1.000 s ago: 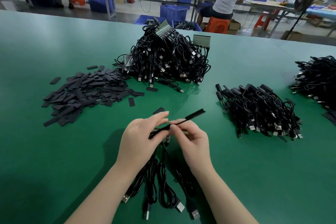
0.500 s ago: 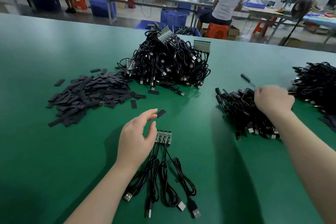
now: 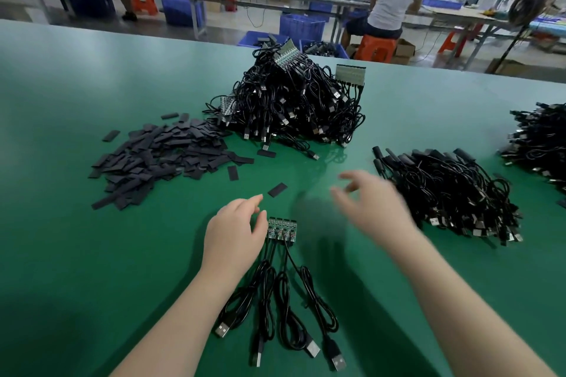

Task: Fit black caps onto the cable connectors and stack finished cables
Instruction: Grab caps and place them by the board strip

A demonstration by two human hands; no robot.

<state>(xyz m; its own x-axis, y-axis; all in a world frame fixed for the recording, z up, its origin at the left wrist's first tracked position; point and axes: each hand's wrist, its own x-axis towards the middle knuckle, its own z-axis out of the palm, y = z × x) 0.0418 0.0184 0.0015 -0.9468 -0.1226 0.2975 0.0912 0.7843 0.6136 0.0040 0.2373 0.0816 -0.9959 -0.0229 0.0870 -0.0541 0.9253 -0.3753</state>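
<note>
The green table (image 3: 92, 254) fills the frame, the uncapped cable heap (image 3: 291, 104) at upper centre, finished cables (image 3: 450, 193) at right, black caps (image 3: 159, 159) at left. My left hand (image 3: 232, 239) rests loosely open beside the connector boards (image 3: 282, 228) at centre. My right hand (image 3: 373, 208), blurred, hovers open and empty.

Green bench (image 3: 92, 254) filling the frame, flat black caps (image 3: 159, 159) heaped at centre left, tall tangle of uncapped cables (image 3: 291, 107) upper centre, stack of capped cables (image 3: 453, 193) at right, another cable pile (image 3: 542, 144) at right edge, four joined circuit-board cables (image 3: 284, 278) at lower centre, one loose cap (image 3: 277, 189) just above them
</note>
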